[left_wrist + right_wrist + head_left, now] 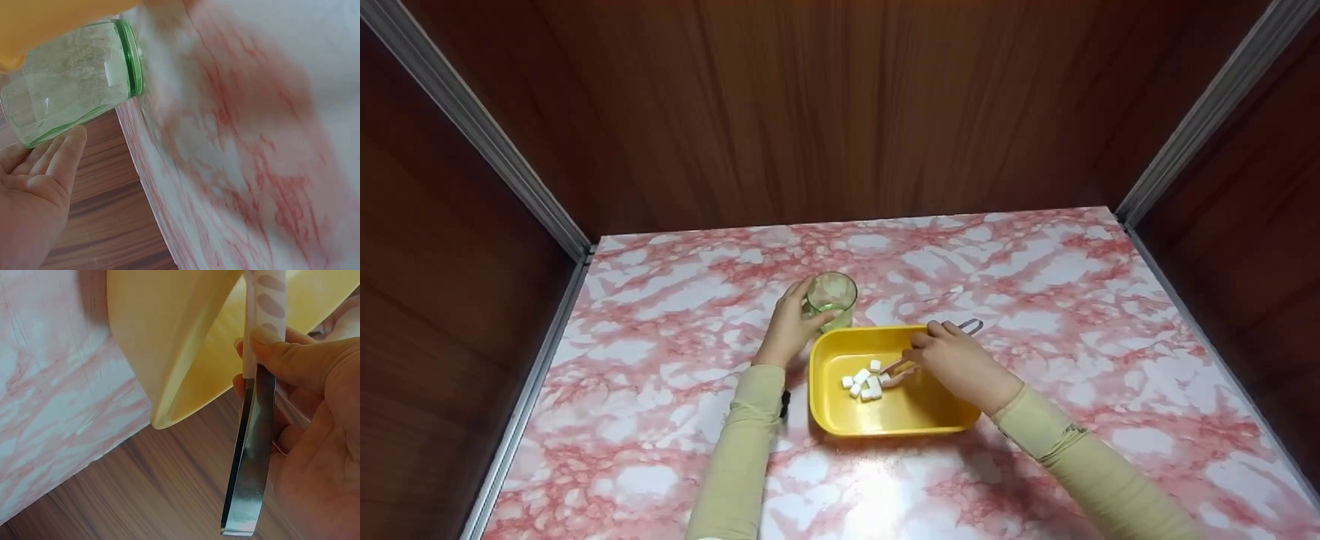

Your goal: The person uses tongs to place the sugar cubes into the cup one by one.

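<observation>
A light green sleeve (pixel 739 450) comes over the near edge of the tabletop (pixel 622 412), left of its middle. Its left hand (pixel 793 322) holds a green glass (pixel 832 289), with the thumb on the near side and the other fingers along the left side. The glass stands near the middle of the tabletop, towards the far edge, just behind the far left corner of a yellow tray (pixel 900 420). Inside the tray, in its left half, several white cubes (pixel 874 383) lie close together. The right hand (pixel 960 364), above the tray's right half, pinches pink-and-metal tongs (pixel 254 461) between thumb and fingers. The tongs' tips reach the cubes; whether they grip one, I cannot tell.
</observation>
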Motion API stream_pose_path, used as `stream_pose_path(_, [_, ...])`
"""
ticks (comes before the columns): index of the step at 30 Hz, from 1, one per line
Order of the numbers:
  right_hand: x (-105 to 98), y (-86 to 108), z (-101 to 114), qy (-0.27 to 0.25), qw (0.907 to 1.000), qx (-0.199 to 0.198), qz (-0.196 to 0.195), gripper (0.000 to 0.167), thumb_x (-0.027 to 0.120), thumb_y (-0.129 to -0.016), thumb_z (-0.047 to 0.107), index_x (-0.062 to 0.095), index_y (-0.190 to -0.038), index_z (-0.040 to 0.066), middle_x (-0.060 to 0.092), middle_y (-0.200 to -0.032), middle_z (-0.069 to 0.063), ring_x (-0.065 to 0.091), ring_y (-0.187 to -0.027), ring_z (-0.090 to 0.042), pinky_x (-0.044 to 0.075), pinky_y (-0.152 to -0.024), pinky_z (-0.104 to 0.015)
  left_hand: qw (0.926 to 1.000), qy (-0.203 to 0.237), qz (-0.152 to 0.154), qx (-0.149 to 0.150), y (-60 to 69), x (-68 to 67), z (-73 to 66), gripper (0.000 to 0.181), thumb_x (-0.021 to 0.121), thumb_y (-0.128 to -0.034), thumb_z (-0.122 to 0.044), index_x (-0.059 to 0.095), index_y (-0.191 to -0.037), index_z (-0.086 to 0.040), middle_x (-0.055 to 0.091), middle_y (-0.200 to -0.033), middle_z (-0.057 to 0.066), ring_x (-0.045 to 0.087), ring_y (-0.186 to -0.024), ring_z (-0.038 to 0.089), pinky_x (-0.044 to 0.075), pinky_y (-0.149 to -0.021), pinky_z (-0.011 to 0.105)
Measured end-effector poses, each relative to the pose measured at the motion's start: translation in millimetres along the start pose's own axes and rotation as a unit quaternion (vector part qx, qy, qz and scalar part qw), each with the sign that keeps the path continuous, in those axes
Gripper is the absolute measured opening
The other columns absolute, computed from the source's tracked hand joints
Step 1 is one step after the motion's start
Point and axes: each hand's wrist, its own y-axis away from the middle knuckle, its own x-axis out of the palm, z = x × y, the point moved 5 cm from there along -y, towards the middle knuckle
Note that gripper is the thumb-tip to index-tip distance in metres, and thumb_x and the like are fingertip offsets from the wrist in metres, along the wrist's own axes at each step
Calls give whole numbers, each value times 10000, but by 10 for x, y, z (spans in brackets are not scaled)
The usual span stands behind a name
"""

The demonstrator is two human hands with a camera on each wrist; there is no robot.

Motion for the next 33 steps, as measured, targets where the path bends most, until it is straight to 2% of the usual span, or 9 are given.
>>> stream_pose_path(10, [-1,0,2,14,10000,5,59,373,715,-766,-94,738,-1022,175,583,-899,-12,477,-826,-241,448,-739,-365,10000,37,32,-23,2,3,-1,779,765,-827,-269,380,-1444,10,446,-1394,147,448,-1266,269,464,-984,282])
stream_pose_path(17, [13,4,-1,-21,10000,-76,-30,372,710,-762,-101,740,-1016,169,584,-899,-16,490,-825,-250,455,-743,-375,10000,21,13,-26,7,2,3,774,763,-830,-271,383,-1442,11,438,-1405,149,429,-1285,267,459,-998,309])
stream_pose_path(33, [0,4,5,35,10000,-56,42,371,729,-754,-110,734,-999,168,565,-874,-16,464,-817,-241,435,-732,-382,9999,29,81,-147,11,12,19,779,744,-845,-299,360,-1465,-27,413,-1428,142,447,-1267,284,464,-997,355])
